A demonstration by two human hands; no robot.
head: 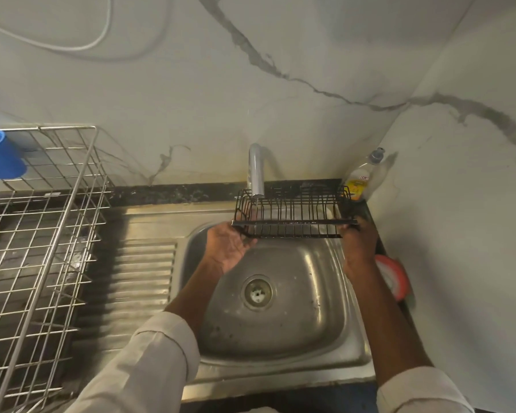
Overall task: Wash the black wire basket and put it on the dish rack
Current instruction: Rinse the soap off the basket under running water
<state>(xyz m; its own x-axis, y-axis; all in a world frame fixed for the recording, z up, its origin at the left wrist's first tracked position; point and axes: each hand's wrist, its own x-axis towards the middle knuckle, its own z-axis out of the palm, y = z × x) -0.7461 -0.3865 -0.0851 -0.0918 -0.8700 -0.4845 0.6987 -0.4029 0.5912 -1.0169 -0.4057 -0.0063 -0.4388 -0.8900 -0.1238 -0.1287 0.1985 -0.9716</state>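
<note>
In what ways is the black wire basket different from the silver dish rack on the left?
The black wire basket is dark and small; the dish rack is silvery and far larger. The basket is held over the sink under the tap by the left hand and right hand; the rack rests on the counter. Both are open wire grids.

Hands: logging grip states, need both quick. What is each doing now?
Left hand: holds the left end of the black wire basket.
Right hand: closed on the basket's right end.

A home kitchen: steel sink point(280, 338), faucet point(256, 171), dish rack point(42, 234), soap bottle point(362, 177).
</note>
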